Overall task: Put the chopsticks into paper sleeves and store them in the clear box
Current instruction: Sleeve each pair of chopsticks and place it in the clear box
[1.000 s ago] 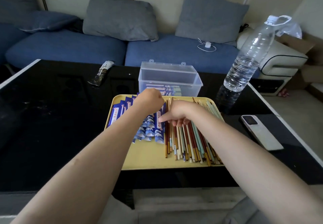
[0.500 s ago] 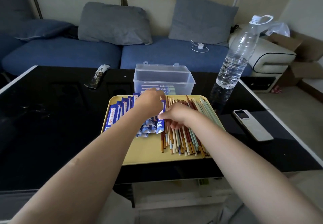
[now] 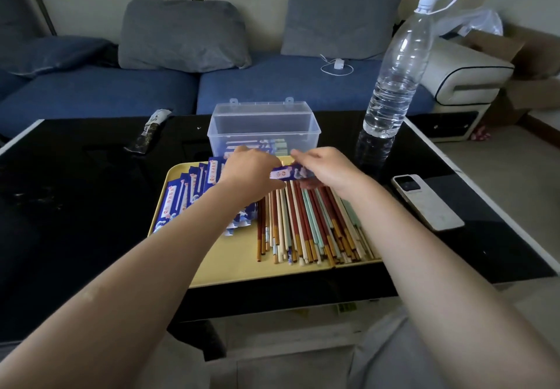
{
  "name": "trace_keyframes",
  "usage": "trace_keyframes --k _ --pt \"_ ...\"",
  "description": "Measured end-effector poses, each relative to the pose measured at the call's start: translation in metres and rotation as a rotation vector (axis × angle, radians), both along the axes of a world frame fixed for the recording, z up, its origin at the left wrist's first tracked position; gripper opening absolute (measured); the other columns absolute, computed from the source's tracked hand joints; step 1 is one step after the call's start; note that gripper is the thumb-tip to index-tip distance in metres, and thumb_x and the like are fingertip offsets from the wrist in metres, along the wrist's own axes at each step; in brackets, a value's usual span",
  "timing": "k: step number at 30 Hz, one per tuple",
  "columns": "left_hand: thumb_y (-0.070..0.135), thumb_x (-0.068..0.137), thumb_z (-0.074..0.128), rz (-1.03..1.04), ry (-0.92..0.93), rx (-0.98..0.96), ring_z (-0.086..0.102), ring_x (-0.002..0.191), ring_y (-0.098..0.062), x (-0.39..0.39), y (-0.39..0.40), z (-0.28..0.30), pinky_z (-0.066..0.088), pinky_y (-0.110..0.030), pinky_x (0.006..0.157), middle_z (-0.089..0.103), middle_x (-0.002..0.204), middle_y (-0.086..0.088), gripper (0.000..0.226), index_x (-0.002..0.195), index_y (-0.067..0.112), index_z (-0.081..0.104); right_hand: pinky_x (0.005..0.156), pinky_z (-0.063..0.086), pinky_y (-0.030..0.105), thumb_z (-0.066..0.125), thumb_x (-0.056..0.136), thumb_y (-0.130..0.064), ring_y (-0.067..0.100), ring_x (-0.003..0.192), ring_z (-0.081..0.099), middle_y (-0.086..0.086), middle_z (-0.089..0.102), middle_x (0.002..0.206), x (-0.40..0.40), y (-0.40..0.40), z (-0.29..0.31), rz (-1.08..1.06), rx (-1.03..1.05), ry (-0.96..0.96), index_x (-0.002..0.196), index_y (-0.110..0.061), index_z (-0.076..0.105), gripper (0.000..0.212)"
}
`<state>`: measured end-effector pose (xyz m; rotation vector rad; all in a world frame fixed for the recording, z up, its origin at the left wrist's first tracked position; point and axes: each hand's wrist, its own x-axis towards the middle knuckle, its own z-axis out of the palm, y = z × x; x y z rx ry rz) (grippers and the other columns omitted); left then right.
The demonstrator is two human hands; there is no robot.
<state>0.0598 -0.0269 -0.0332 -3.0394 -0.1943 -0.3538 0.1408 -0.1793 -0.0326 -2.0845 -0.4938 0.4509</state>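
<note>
Over the tray's far edge, the left hand (image 3: 253, 170) and right hand (image 3: 325, 167) grip one blue paper sleeve (image 3: 289, 173) between them. Loose chopsticks (image 3: 309, 225) fill the yellow tray's (image 3: 236, 264) right half; the clear box (image 3: 263, 131) sits open just beyond on the surface (image 3: 75, 191).

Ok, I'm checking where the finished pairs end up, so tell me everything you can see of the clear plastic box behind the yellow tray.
The clear plastic box is rectangular with see-through walls. Its hinged lid stands open at the back, with two small tabs on its top edge. It sits upright on the black glossy table, just beyond the yellow tray. Several blue paper sleeves lie flat inside. Neither hand clearly touches it.
</note>
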Motion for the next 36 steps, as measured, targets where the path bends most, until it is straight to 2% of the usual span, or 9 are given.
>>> trace_keyframes --k 3,5,7,10,17,21,26,29,36 --pt "0.055 0.093 0.057 0.063 0.013 -0.087 0.060 0.099 -0.020 -0.001 0.002 -0.001 0.040 -0.030 0.075 0.069 0.109 0.001 0.040 0.117 0.026 0.066 0.063 0.056 0.027 0.046 0.106 -0.039 0.016 0.068 0.070 0.007 0.073 0.089 0.010 -0.008 0.005 -0.178 0.096 0.037 0.105 -0.011 0.067 0.036" --pt "0.054 0.092 0.058 0.082 0.033 -0.176 0.059 0.089 -0.017 0.000 0.001 -0.003 0.043 -0.029 0.069 0.069 0.105 0.001 0.039 0.116 0.025 0.065 0.055 0.050 0.027 0.046 0.104 -0.025 0.018 0.064 0.064 0.009 0.071 0.086 0.018 -0.019 0.000 -0.221 -0.094 -0.088 0.099 -0.007 0.067 0.028" --pt "0.054 0.091 0.059 0.094 0.063 -0.310 0.060 0.083 -0.017 0.002 -0.002 -0.007 0.051 -0.032 0.068 0.068 0.100 0.001 0.039 0.114 0.024 0.065 0.057 0.045 0.029 0.050 0.098 -0.017 0.021 0.070 0.062 0.007 0.066 0.085 0.023 -0.032 -0.007 -0.232 -0.409 -0.241 0.102 -0.007 0.066 0.019" --pt "0.059 0.090 0.057 0.093 0.111 -0.433 0.061 0.079 -0.017 0.009 -0.009 -0.012 0.057 -0.037 0.073 0.067 0.091 0.000 0.043 0.101 0.018 0.067 0.065 0.048 0.034 0.056 0.095 -0.009 0.024 0.076 0.059 0.003 0.054 0.079 0.020 -0.046 -0.013 -0.182 -0.733 -0.294 0.114 -0.006 0.063 0.021" --pt "0.054 0.092 0.059 0.065 0.196 -0.631 0.056 0.068 -0.015 0.010 -0.020 -0.016 0.045 -0.029 0.063 0.061 0.076 -0.004 0.046 0.084 0.010 0.067 0.070 0.051 0.034 0.057 0.095 -0.005 0.026 0.082 0.060 0.006 0.054 0.081 0.015 -0.046 -0.018 -0.125 -0.810 -0.286 0.119 -0.003 0.061 0.025" --pt "0.054 0.091 0.059 0.073 0.248 -0.641 0.062 0.074 -0.020 0.007 -0.019 -0.016 0.049 -0.030 0.066 0.064 0.083 -0.009 0.045 0.085 0.010 0.068 0.070 0.053 0.033 0.056 0.095 -0.005 0.027 0.081 0.064 0.008 0.054 0.078 0.016 -0.046 -0.019 -0.158 -0.760 -0.237 0.117 -0.001 0.061 0.023" --pt "0.048 0.091 0.063 0.097 0.202 -0.675 0.063 0.085 -0.020 0.005 -0.017 -0.014 0.051 -0.033 0.072 0.065 0.097 -0.008 0.042 0.107 0.010 0.067 0.051 0.042 0.027 0.062 0.094 -0.015 0.023 0.073 0.064 0.007 0.063 0.085 0.018 -0.045 -0.018 -0.200 -0.609 -0.205 0.105 -0.009 0.059 0.013" --pt "0.030 0.092 0.067 0.132 0.154 -0.856 0.066 0.083 -0.017 0.001 -0.020 -0.005 0.056 -0.031 0.068 0.056 0.094 0.004 0.052 0.136 0.018 0.044 0.057 0.049 0.028 0.061 0.094 -0.010 0.020 0.077 0.065 0.006 0.066 0.096 0.023 -0.044 -0.012 -0.201 -0.351 -0.202 0.108 -0.011 0.062 0.014" --pt "0.006 0.090 0.066 0.151 0.160 -1.100 0.071 0.069 -0.021 -0.004 -0.018 -0.001 0.059 -0.026 0.054 0.062 0.092 -0.005 0.045 0.125 0.021 0.041 0.060 0.054 0.023 0.059 0.094 -0.005 0.013 0.062 0.062 0.006 0.068 0.075 0.010 -0.041 0.009 -0.294 0.319 0.009 0.097 -0.016 0.071 0.017"
